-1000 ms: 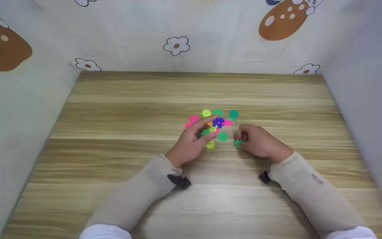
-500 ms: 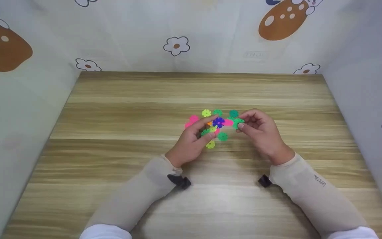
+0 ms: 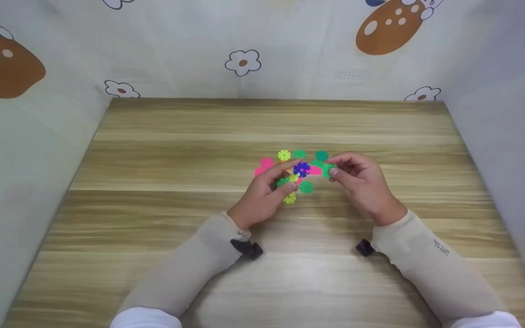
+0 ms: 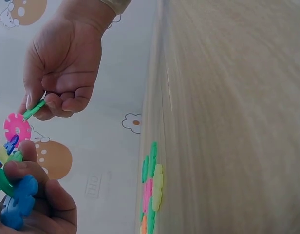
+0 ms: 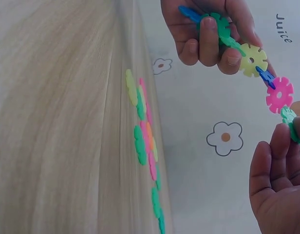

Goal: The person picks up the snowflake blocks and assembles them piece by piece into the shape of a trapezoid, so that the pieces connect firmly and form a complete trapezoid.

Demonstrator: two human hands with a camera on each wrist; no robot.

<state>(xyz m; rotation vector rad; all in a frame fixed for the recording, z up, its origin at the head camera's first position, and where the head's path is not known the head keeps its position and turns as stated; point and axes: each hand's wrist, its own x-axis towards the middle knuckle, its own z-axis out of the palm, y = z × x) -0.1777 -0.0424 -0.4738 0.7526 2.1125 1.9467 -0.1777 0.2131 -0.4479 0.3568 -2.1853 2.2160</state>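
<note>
Above the table my left hand [image 3: 262, 196] holds a chain of notched snowflake discs, with its fingers curled round the chain's end. In the right wrist view the chain runs from a blue disc [image 5: 190, 13] through green discs to a yellow disc [image 5: 253, 60], a dark blue disc [image 5: 266, 77] and a pink disc [image 5: 279, 95]. Between thumb and fingers, my right hand [image 3: 365, 187] pinches a green disc [image 5: 289, 122]. Its edge meets the pink disc's rim; how deep the slots sit together cannot be told.
Loose snowflake discs lie on the wooden table [image 3: 262, 273] below the hands, among them a yellow disc [image 3: 284, 155], a teal disc [image 3: 321, 156] and a green disc [image 3: 306, 187]. Patterned walls [image 3: 290, 36] stand behind and on both sides.
My right hand has brought the green disc from the table's surface up and away from me to the chain's pink end, then shifted slightly right. The left hand has barely moved.
</note>
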